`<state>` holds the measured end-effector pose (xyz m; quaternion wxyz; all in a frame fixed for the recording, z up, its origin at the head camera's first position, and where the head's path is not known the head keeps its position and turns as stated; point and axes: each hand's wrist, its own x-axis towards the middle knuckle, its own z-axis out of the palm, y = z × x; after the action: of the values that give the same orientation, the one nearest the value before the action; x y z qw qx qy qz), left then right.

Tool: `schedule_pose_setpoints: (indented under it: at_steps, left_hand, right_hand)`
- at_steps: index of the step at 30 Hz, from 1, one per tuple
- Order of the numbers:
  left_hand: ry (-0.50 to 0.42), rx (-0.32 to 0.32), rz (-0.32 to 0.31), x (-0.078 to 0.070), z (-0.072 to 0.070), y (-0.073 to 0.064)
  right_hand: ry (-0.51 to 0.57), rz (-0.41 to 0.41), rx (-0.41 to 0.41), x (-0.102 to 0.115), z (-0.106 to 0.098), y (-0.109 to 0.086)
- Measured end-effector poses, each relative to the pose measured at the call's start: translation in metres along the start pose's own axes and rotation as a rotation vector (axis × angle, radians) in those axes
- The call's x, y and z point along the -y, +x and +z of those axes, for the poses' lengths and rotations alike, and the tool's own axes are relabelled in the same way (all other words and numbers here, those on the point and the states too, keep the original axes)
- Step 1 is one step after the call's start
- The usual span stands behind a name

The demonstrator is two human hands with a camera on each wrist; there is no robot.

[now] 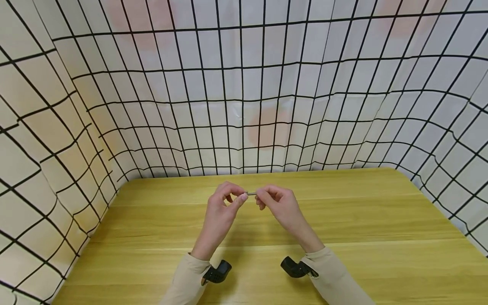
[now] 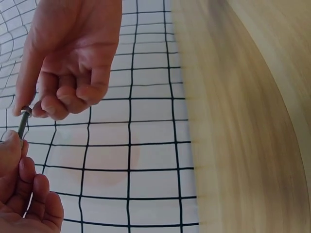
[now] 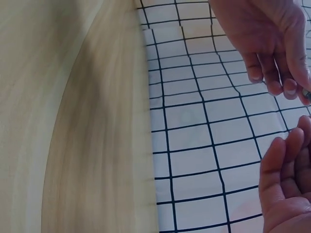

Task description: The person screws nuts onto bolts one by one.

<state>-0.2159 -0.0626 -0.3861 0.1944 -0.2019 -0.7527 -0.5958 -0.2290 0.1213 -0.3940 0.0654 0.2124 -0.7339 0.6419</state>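
Where the two hands meet above the table (image 1: 152, 237), a thin grey rod (image 1: 251, 193) spans the short gap between them; it lies nearly level in the head view and is raised clear of the wood. The left hand (image 1: 222, 207) pinches one end between thumb and index finger; the right hand (image 1: 283, 208) pinches the opposite end, its thumb uppermost and its remaining fingers bent below. Both grips are thus closed on the rod; the fingertips of one hand stand just apart from those of the other, with the bare middle of the rod showing between. In the left wrist view, the right hand enters from the top and the left from the lower left; a wider ring (image 2: 26, 110) sits at the right fingertips, though whether it is the rod's head or a separate piece cannot be told. In the right wrist view, only a small bit of the rod shows, at the right edge beside the left thumb.

Beige sleeves (image 1: 187, 279) cover both forearms; a black camera (image 1: 220, 272) projects inward from the left cuff, and a matching one from the right; behind the table and along its sides rises a white sheet (image 1: 251, 84) ruled with black lines, bearing faint reddish patches (image 1: 270, 131).
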Motion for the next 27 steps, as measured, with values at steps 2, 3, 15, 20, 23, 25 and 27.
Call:
schedule_pose_setpoints:
  at_steps: [2, 3, 15, 20, 23, 25, 27]
  left_hand:
    - [0.008, -0.001, 0.000, -0.001, 0.000, 0.000]
    - [0.012, -0.001, -0.002, -0.001, 0.000, 0.000]
    - [0.017, -0.022, -0.005, 0.000, -0.003, 0.001]
    - [0.028, -0.015, -0.014, 0.000, -0.003, 0.000]
    - [0.036, -0.005, -0.016, 0.000, -0.002, 0.000]
    - [0.036, -0.001, -0.019, 0.001, -0.002, 0.000]
    - [0.034, 0.000, -0.020, 0.001, -0.002, 0.000]
  right_hand:
    - [0.010, -0.003, 0.017, 0.000, 0.000, 0.000]
    - [0.017, -0.007, 0.027, 0.000, -0.001, 0.001]
    - [-0.039, -0.100, 0.043, 0.012, -0.006, -0.001]
    - [-0.063, -0.146, 0.023, 0.031, -0.002, -0.005]
    - [-0.070, -0.149, 0.014, 0.035, -0.001, -0.006]
    - [-0.072, -0.147, 0.008, 0.034, -0.001, -0.006]
    - [-0.069, -0.130, 0.004, 0.029, -0.001, -0.005]
